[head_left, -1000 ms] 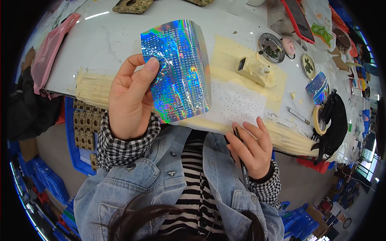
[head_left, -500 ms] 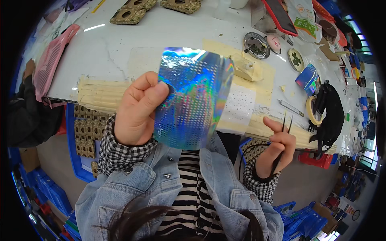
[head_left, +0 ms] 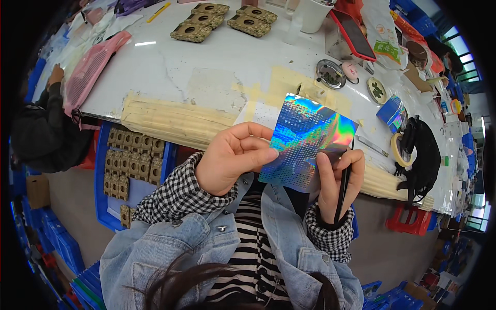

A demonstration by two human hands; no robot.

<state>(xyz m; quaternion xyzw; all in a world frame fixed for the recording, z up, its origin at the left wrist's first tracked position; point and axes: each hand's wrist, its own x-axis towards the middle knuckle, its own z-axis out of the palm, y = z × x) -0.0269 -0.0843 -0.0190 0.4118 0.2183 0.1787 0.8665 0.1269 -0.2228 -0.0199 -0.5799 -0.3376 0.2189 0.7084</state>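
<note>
A shiny blue holographic sheet (head_left: 305, 142), covered with rows of small perforations, is held up over the table's near edge. My left hand (head_left: 227, 160) pinches its left edge between thumb and fingers. At the sheet's lower right is my right hand (head_left: 338, 181), its thumb against the sheet. Black tweezers (head_left: 343, 194) lie in that hand, pointing upward; their tips are partly hidden by the sheet's edge. Behind the sheet, a white dotted paper (head_left: 261, 114) rests on the table, beside a cream tape-covered block (head_left: 312, 93).
Camouflage-patterned model parts with round holes (head_left: 191, 32) stand at the far left, and more fill a blue tray (head_left: 104, 214) below. Toward the right are a round metal dish (head_left: 330, 74), a red-cased phone (head_left: 353, 36), a tape roll (head_left: 399, 150) and a black bag (head_left: 424, 160).
The sheet has moved right and lower, tilting as it went. My right hand has come in from the right to touch it, still holding the tweezers. The view has shifted slightly.
</note>
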